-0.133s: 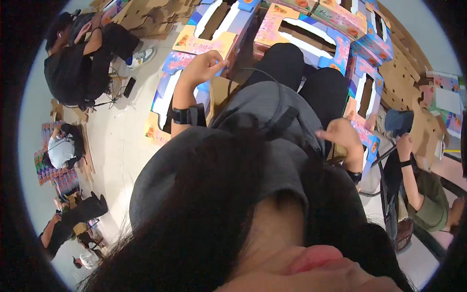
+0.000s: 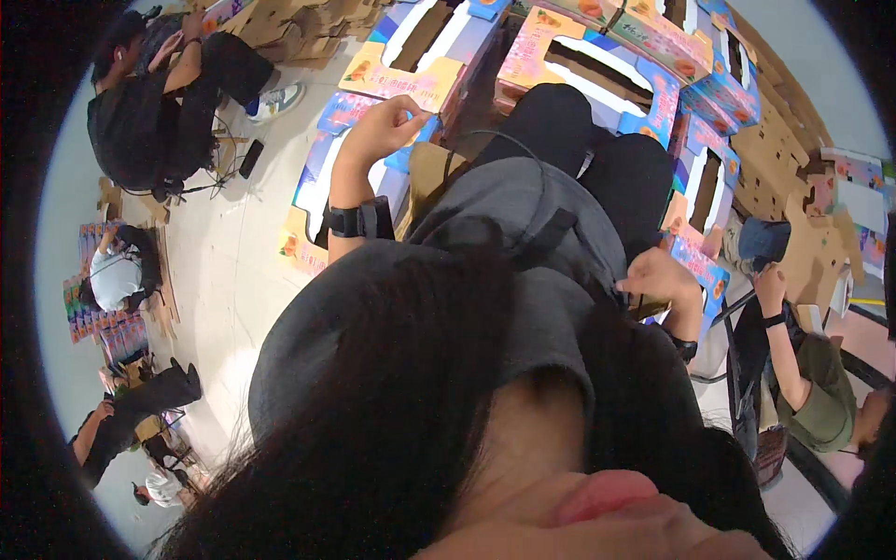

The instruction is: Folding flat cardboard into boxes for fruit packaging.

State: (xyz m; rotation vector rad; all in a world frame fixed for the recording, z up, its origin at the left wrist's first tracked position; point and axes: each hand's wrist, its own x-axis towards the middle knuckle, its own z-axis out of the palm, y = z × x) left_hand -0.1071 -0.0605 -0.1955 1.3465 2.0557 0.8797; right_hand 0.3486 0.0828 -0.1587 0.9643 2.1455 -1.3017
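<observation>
My left hand (image 2: 381,133) is raised beside the printed cardboard boxes, its fingers loosely curled with nothing visible in them. Just past it stands a pink, yellow and blue carton (image 2: 403,77) with a long cut-out in its top. Under my left forearm is another carton (image 2: 313,182). At the side of my grey shirt (image 2: 532,201), my right hand (image 2: 661,277) has its fingertips pressed together against the cloth. Whether those fingertips grip the cloth or something small is too fine to see. A carton (image 2: 583,75) stands in front of my knees.
More cartons (image 2: 667,37) are stacked ahead on the right. Flattened brown cardboard (image 2: 303,28) lies at the far left, with more cardboard sheets (image 2: 770,140) at the right. A seated person (image 2: 154,121) is at the left, another person (image 2: 821,387) close on my right. A phone (image 2: 250,159) lies on the floor.
My right hand has moved slightly down, its fingers drawing together at the shirt. The left hand stays almost in place. The co-worker's hand on the right has shifted a little.
</observation>
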